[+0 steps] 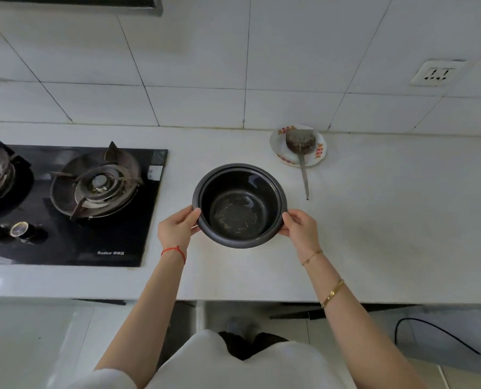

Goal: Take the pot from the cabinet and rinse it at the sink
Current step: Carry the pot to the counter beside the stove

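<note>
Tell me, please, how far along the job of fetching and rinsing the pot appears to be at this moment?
Done: the black pot is out of the cabinet. In hand: the left hand and right hand grip its rim on opposite sides, holding it over the white countertop, right of the gas stove. Left: the rinse. No sink or tap is in view, and the inside shows pale streaks, so the pot must first be carried to the sink.
</note>
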`<state>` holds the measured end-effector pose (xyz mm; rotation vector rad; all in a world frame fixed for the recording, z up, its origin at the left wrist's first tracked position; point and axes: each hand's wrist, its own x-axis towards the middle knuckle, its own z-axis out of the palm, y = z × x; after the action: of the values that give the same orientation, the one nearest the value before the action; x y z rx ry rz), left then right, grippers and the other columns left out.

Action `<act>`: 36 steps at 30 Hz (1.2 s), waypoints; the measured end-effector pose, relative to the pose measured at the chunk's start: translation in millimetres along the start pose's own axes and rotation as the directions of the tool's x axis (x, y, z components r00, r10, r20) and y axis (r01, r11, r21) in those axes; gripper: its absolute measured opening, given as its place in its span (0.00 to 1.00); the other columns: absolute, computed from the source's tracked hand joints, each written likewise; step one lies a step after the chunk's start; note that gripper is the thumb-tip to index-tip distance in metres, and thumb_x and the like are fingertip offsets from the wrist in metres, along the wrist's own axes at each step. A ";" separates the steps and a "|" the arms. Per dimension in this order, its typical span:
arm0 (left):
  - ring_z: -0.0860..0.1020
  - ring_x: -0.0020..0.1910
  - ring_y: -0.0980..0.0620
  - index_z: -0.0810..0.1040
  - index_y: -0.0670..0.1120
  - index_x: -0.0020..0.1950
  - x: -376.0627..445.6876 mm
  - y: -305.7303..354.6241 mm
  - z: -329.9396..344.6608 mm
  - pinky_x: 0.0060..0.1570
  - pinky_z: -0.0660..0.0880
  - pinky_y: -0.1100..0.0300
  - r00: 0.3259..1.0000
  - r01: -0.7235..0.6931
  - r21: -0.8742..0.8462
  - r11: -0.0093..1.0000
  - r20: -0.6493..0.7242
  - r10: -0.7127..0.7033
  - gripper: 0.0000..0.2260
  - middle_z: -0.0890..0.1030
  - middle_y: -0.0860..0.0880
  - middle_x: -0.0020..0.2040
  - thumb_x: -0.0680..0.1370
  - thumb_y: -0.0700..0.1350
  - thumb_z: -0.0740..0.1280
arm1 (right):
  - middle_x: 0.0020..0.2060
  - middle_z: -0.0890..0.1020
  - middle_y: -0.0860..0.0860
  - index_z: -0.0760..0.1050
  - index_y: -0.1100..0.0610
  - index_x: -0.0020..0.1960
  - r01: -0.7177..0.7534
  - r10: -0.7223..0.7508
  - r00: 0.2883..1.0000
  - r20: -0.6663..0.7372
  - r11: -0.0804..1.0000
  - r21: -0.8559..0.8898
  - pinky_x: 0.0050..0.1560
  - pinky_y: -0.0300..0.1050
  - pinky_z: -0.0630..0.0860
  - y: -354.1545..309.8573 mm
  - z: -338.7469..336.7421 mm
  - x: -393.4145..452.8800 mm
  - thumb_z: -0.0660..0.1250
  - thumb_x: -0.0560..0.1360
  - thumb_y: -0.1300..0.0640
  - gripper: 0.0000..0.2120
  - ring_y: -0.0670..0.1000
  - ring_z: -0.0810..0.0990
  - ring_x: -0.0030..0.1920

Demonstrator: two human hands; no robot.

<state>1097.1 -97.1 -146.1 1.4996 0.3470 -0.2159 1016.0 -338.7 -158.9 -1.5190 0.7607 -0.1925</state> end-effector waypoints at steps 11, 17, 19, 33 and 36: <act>0.85 0.51 0.45 0.82 0.38 0.61 57.1 -11.9 19.7 0.44 0.83 0.60 0.992 0.115 -0.016 0.993 -0.058 -0.116 0.13 0.85 0.42 0.54 0.77 0.38 0.71 | 0.47 0.83 0.60 0.78 0.63 0.54 -0.085 0.090 0.994 0.056 0.993 -0.079 0.50 0.53 0.83 3.2 17.6 62.8 0.63 0.79 0.63 0.07 0.56 0.84 0.47; 0.85 0.50 0.46 0.83 0.40 0.60 73.9 -19.2 23.0 0.49 0.83 0.55 0.987 0.146 0.019 0.989 -0.069 -0.144 0.12 0.86 0.45 0.52 0.77 0.39 0.71 | 0.47 0.83 0.61 0.78 0.62 0.51 -0.109 0.114 0.992 0.057 0.990 -0.092 0.51 0.56 0.82 4.9 22.8 79.2 0.63 0.79 0.64 0.06 0.58 0.84 0.47; 0.85 0.51 0.46 0.83 0.40 0.60 76.6 -20.8 21.9 0.50 0.83 0.54 0.987 0.146 0.026 0.989 -0.067 -0.144 0.12 0.86 0.45 0.52 0.77 0.39 0.71 | 0.47 0.84 0.61 0.78 0.62 0.52 -0.114 0.120 0.991 0.061 0.989 -0.096 0.51 0.56 0.82 5.8 23.7 80.7 0.63 0.79 0.64 0.06 0.58 0.84 0.47; 0.85 0.49 0.47 0.81 0.40 0.63 77.5 -18.7 19.9 0.51 0.83 0.51 0.997 0.080 0.165 0.983 -0.038 -0.074 0.15 0.86 0.44 0.51 0.78 0.43 0.71 | 0.47 0.83 0.60 0.77 0.64 0.56 -0.145 0.147 0.986 0.077 0.989 -0.032 0.51 0.52 0.82 1.9 24.1 76.5 0.62 0.80 0.63 0.09 0.56 0.84 0.46; 0.84 0.51 0.48 0.78 0.42 0.67 72.2 -14.3 13.4 0.54 0.82 0.49 0.997 0.070 0.272 0.960 -0.060 -0.056 0.20 0.84 0.44 0.55 0.78 0.48 0.71 | 0.47 0.83 0.59 0.77 0.63 0.57 -0.142 0.147 0.987 0.068 0.987 -0.077 0.51 0.53 0.82 -0.8 24.0 71.3 0.62 0.80 0.61 0.09 0.56 0.84 0.46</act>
<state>1160.6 -106.1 -184.6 1.7712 0.4200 -0.2847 1083.7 -359.1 -184.4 -1.5238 0.8224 -0.0002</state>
